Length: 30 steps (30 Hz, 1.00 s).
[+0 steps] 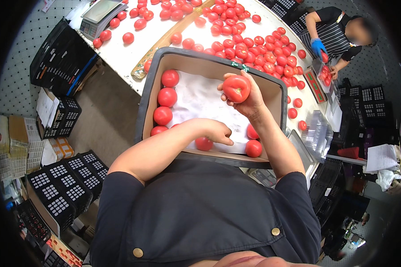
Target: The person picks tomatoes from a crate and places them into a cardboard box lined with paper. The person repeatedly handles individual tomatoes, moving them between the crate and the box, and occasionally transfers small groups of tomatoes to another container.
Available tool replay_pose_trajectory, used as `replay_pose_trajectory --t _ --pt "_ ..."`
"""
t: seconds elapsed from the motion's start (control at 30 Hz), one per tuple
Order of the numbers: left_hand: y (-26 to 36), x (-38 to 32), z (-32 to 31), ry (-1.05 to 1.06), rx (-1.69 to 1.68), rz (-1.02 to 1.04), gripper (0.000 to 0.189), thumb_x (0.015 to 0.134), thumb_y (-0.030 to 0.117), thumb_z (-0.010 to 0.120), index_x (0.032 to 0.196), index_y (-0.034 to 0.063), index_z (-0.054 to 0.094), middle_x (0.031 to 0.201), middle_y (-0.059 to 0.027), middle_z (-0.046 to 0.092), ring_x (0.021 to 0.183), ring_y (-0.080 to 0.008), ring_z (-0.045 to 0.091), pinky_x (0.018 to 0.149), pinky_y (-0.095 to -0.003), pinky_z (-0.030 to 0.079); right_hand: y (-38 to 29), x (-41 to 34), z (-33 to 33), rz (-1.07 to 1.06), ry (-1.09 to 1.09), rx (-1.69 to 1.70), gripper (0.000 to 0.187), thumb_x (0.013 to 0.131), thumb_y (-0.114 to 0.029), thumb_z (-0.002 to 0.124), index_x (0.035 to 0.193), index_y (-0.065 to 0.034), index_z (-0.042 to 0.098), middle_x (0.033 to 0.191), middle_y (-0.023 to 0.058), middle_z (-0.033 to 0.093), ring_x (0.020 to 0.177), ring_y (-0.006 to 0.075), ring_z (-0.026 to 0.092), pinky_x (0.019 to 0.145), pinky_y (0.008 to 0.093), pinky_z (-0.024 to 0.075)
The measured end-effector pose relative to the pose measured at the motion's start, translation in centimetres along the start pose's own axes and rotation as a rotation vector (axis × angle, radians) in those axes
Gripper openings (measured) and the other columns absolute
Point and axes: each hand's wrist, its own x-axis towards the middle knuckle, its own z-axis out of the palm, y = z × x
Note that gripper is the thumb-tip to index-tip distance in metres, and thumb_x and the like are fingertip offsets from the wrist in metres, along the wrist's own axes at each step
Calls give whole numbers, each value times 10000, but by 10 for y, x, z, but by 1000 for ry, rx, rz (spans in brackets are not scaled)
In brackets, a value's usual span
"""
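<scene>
My right hand [249, 100] holds a large red tomato [236, 89] over the right half of a plastic crate with a dark rim [214, 59]. My left hand [219, 132] hangs low in the crate near its front side, fingers loosely bent and nothing seen between them; its palm is hidden. Under the left wrist lies another tomato [204, 144], partly covered. Along the crate's left wall runs a row of several tomatoes [167, 96]. Two more sit at the front right corner, one of them a whole tomato [253, 148]. White lining paper [197, 90] covers the crate floor.
Many loose tomatoes [240, 50] spread over the white table [127, 63], crossed by a wooden strip [177, 33]. At right, a co-worker's blue-gloved hand [318, 48] holds a tomato over a packed clear tray. Clear plastic containers [316, 131] are stacked nearby. Black crates [67, 183] stand left.
</scene>
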Motion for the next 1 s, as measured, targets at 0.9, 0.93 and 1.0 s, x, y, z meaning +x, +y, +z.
replay_pose_trajectory --t 0.9,0.93,1.0 --pt "-31 -5 -40 1508 -1046 260 386 980 264 565 676 32 517 599 14 461 589 -85 396 551 -296 369 106 -26 -27 -53 -428 -1665 474 795 -218 708 1228 -70 583 1100 179 567 977 327 583 883 383 498" --pt "-32 -5 -41 1507 -1083 231 387 980 270 565 677 32 519 599 11 462 587 -89 397 553 -298 372 102 -23 -32 39 -402 -1586 469 808 -222 702 1232 -64 578 1096 174 574 962 302 591 867 367 503" --pt "-33 -4 -42 1509 -1100 241 389 978 280 565 683 31 524 602 7 466 588 -95 403 557 -300 375 93 -18 -41 264 -235 -1213 477 827 -252 695 1241 -52 568 1090 159 590 940 245 597 840 338 508"
